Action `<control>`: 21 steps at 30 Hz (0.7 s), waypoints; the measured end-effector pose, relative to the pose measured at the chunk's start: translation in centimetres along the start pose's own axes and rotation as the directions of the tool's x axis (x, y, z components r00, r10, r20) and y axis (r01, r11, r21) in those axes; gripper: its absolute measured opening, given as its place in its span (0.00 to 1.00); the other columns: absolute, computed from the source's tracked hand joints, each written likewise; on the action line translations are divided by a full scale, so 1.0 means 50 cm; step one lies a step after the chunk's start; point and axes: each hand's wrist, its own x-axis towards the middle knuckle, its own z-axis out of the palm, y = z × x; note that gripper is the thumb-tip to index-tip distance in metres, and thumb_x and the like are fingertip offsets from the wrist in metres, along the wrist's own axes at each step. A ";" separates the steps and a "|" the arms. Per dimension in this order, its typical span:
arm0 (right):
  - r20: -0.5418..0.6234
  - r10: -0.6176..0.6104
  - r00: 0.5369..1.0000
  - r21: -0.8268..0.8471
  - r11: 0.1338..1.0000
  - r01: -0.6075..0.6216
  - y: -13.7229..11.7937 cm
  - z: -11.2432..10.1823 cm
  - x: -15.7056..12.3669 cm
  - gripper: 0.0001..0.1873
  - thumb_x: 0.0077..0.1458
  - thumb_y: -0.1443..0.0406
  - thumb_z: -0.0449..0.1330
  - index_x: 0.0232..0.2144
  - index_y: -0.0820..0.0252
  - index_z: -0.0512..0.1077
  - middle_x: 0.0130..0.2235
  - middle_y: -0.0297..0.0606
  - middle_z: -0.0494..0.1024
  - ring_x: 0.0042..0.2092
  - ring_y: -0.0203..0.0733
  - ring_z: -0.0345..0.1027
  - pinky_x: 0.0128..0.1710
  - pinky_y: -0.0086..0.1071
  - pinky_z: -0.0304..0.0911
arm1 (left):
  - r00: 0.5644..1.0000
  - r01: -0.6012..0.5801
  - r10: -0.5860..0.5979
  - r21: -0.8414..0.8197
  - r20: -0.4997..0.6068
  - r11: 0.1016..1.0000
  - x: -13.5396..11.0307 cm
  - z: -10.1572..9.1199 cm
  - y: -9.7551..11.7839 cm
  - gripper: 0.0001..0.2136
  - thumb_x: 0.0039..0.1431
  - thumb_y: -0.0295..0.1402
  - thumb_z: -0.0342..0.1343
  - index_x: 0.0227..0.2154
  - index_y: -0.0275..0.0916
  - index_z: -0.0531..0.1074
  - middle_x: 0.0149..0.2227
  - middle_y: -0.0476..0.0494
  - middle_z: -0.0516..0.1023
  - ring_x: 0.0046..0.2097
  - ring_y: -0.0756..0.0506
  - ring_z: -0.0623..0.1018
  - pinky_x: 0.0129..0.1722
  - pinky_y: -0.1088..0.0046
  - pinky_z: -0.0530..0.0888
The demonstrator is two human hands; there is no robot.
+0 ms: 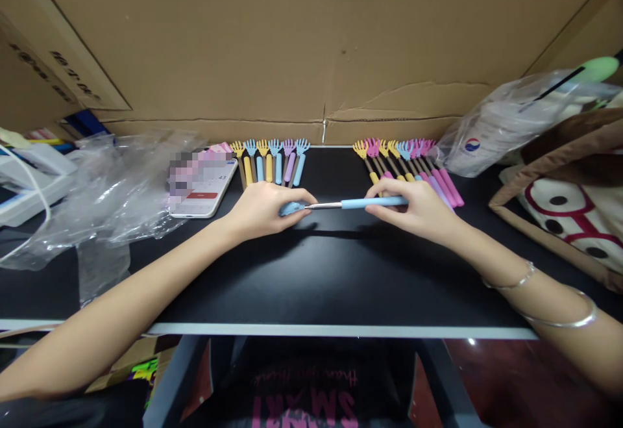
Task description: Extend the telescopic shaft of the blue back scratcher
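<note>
A light blue back scratcher (357, 202) with a metal shaft is held level just above the black table. My left hand (265, 210) is closed on its claw end, whose fingers are partly covered. At the other end, my right hand (413, 207) grips the blue handle between thumb and fingers. Behind my left hand lies a row of yellow, blue and purple back scratchers (278, 158), claws toward the cardboard. Another row of yellow, pink, blue and purple back scratchers (407, 162) lies behind my right hand, which hides some of their handles.
The black table (321, 285) has a pale front edge. Left are a phone (207, 188), crumpled clear plastic bags (111, 188) and a white device (36, 178). A bagged cup (501, 132) and a cloth bag (564, 201) stand right. A cardboard wall (292, 38) closes off the back.
</note>
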 end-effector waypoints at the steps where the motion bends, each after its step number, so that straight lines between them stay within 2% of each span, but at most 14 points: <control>1: 0.006 -0.004 1.000 0.004 1.000 0.004 0.001 0.001 0.000 0.12 0.51 0.55 0.57 0.31 0.57 0.70 0.18 0.27 0.62 0.21 0.30 0.55 0.23 0.26 0.49 | 1.000 0.003 -0.003 -0.009 0.005 1.000 0.000 -0.001 0.000 0.10 0.57 0.40 0.50 0.39 0.48 0.73 0.26 0.55 0.77 0.23 0.53 0.71 0.24 0.79 0.59; 6: 0.006 -0.015 1.000 0.000 1.000 0.015 0.002 0.003 -0.001 0.11 0.51 0.56 0.58 0.31 0.57 0.69 0.18 0.26 0.61 0.21 0.30 0.54 0.23 0.26 0.49 | 1.000 0.010 -0.009 -0.039 0.021 0.999 0.000 -0.003 -0.001 0.10 0.57 0.40 0.50 0.40 0.50 0.73 0.24 0.56 0.75 0.23 0.53 0.71 0.24 0.80 0.59; 21: -0.007 -0.003 1.000 -0.015 1.000 0.003 0.001 0.004 -0.003 0.11 0.51 0.56 0.58 0.31 0.58 0.70 0.19 0.27 0.63 0.21 0.30 0.55 0.22 0.26 0.49 | 0.999 0.013 -0.011 -0.043 0.044 0.999 0.000 -0.002 -0.001 0.10 0.58 0.39 0.50 0.40 0.49 0.73 0.28 0.55 0.78 0.24 0.54 0.71 0.25 0.80 0.59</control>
